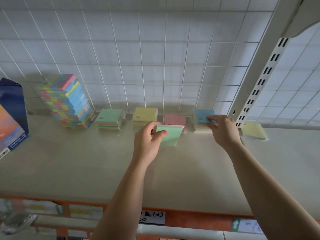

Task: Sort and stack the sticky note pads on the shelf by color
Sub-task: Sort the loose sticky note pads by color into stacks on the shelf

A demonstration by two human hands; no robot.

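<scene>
My left hand [149, 139] grips a green-topped sticky note pad [171, 135] just above the shelf, in front of the pink pad. My right hand [223, 130] has its fingers on the blue-topped pad [202, 115] that lies on a short stack at the back. Along the back wall stand a green-topped stack [109, 118], a yellow-topped stack [144, 116] and a low pink pad [174, 120]. A tall mixed-colour tower of pads [69, 103] rises at the left. One yellow pad [253, 131] lies alone beyond the upright at the right.
A beige shelf board [86, 161] runs under everything, backed by a white wire grid [138, 58]. A dark blue box [12, 115] stands at the left edge. A slotted white upright [259, 80] rises at the right. Orange price strip with labels [152, 217] lines the front edge.
</scene>
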